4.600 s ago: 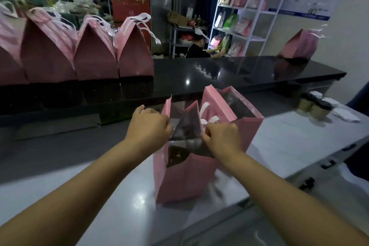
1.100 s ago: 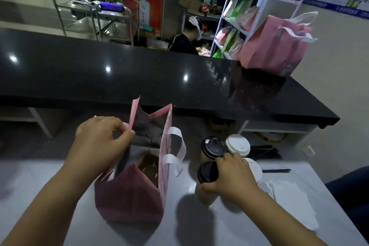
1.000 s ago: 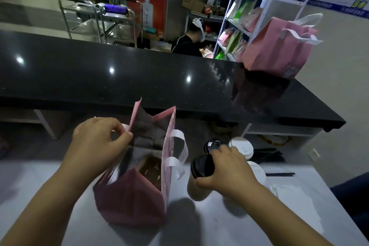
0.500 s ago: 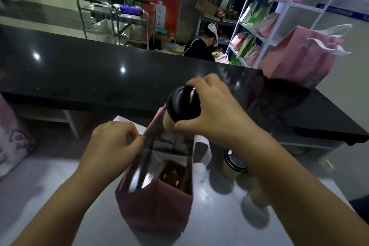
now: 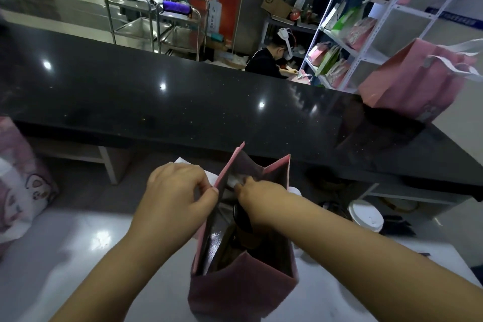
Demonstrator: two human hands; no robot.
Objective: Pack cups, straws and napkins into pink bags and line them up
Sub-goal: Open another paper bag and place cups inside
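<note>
Bag [image 5: 243, 285] of pink paper stands upright, mouth open, on glossy white table [image 5: 78, 256]; dark shiny lining inside. Left hand [image 5: 177, 191] pinches bag's left rim. Right hand [image 5: 261, 196] reaches inside, fingers curled over black-lidded tan paper cup [image 5: 244, 232] low in bag.

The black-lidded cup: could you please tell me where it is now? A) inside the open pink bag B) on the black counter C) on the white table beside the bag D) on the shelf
A: the black-lidded cup sits down inside the open pink bag, beneath the right hand reaching in, while the left hand pinches the bag's rim.
</note>
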